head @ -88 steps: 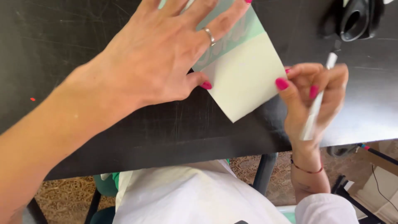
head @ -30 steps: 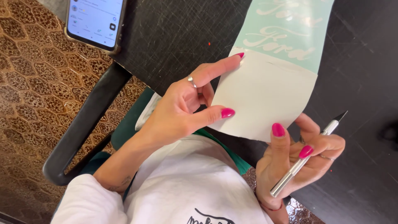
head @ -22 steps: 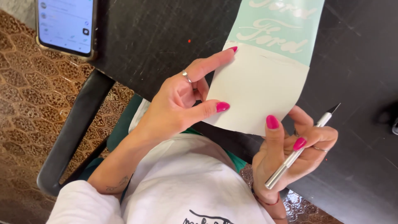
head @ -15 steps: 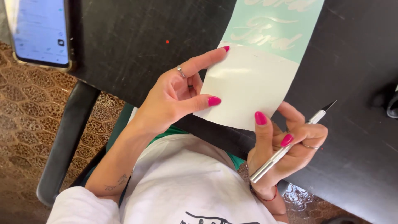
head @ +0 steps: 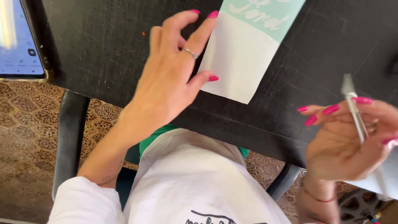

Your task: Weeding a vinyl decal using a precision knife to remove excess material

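Resting near the bench (head: 103, 49) edge, the sheet (head: 240, 62) could slide off, since the left hand (head: 174, 79) only touches its left border with thumb and fingertip, grip released. The right hand (head: 348, 145), well right of the sheet, is clenched around a thin tool (head: 354, 112).

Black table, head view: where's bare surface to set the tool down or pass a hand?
Free: black table to the right of the mint-and-white sheet, above the right hand holding the thin tool. Also free between the phone and the left hand. Crowded: the sheet's left edge, where the left-hand fingertips rest.
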